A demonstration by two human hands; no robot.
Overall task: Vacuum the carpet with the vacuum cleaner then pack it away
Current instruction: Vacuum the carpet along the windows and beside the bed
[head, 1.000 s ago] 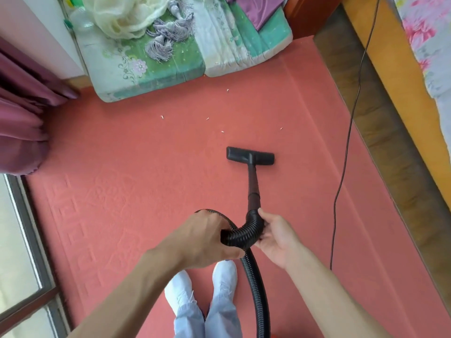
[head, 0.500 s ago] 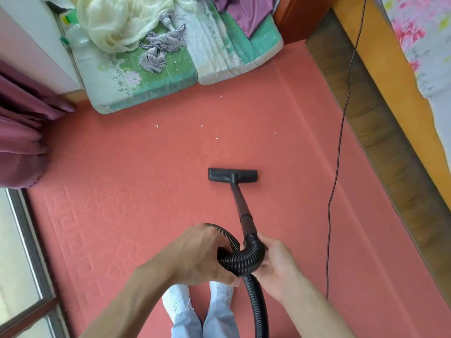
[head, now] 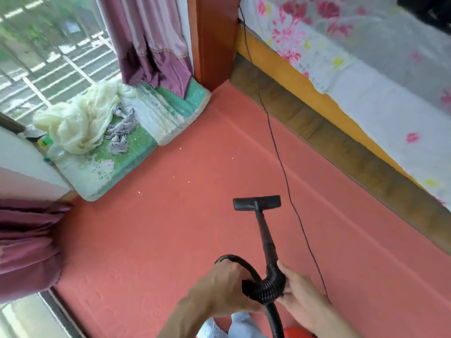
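While over carpet (head: 170, 240), left hand (head: 227, 289) and right hand (head: 300, 293) tight round hose (head: 271, 286).

Black vacuum nozzle (head: 256, 202) flat on red carpet (head: 170, 228), ribbed hose (head: 273, 284) looped

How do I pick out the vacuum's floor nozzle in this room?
Start from the red carpet beside the bed. Near its middle a black T-shaped nozzle lies at the end of a rigid tube leading to the ribbed hose. It is the only wide flat black bar; the cord beside it is thin.
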